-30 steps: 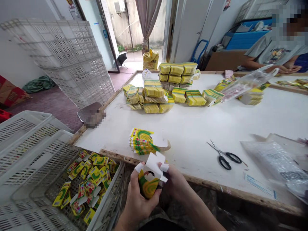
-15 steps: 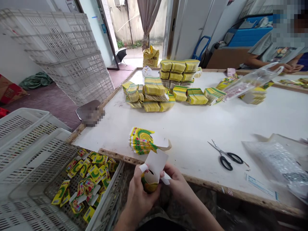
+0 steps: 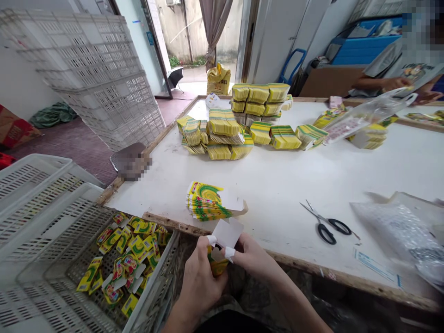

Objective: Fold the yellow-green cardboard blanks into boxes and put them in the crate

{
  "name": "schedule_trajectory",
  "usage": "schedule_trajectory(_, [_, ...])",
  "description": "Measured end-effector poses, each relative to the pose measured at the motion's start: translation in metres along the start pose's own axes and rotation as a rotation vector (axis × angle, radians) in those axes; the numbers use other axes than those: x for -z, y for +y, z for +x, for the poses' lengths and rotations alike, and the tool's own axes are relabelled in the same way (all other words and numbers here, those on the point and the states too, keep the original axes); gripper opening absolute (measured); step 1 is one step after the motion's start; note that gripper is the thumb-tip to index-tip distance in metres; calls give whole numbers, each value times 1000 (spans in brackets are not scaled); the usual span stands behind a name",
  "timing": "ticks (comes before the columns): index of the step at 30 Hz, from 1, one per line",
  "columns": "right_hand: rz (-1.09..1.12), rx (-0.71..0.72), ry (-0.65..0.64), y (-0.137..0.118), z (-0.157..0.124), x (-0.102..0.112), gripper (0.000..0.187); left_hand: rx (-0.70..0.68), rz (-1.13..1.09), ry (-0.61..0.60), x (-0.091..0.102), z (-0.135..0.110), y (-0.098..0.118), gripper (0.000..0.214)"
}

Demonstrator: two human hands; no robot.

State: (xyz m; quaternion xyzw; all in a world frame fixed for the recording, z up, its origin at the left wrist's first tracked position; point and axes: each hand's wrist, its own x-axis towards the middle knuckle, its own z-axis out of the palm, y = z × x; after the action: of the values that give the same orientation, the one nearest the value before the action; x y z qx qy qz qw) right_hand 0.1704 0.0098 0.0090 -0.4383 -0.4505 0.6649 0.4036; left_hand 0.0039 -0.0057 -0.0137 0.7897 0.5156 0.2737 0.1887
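Note:
Both my hands hold one small yellow-and-green carton just below the table's front edge. My left hand wraps round its body, fingers closed, with white tape on a fingertip. My right hand pinches the carton's white flap, which stands up above the box; its fingertips are taped too. A small pile of flat cartons of the same print lies on the white table right in front of my hands.
A white plastic crate at my left holds several folded cartons. Black scissors lie to the right, beside a clear plastic bag. Bundles of flat cartons are stacked at the back. Another person's arm rests at the far right. Empty crates lean against the wall.
The carton's flap has been folded lower and my hands have closed in on the box. The view has shifted slightly; the person at the far right has moved an arm.

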Motion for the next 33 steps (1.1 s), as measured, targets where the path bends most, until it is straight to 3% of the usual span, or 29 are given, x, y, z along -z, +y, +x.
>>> schedule_trajectory(4, [-177, 154, 75, 5, -9, -8, 39, 91, -67, -117, 1, 3, -3, 63])
schedule_trajectory(7, [-438, 278, 42, 15, -16, -18, 57, 52, -167, -200, -1, 7, -3, 67])
schedule_trajectory(10, [-560, 373, 41, 27, -16, -21, 65, 22, -209, -151, -4, 9, -2, 64])
schedule_trajectory(14, [-587, 459, 158, 32, -12, -10, 62, 111, -168, -23, 0, 9, -4, 65])
schedule_trajectory(20, [-732, 439, 11, 20, -12, 4, 53, 61, -93, -17, 21, 11, -8, 53])
schedule_trajectory(24, [-745, 395, -48, 2, -11, 18, 33, 63, -154, -119, 31, 18, -6, 58])
schedule_trajectory(28, [-763, 370, -164, -12, -10, 30, 25, 59, -191, -167, 33, 21, -8, 62])
schedule_trajectory(33, [-652, 426, -12, 7, -4, 13, 30, 45, -160, -57, 26, 15, -10, 56])
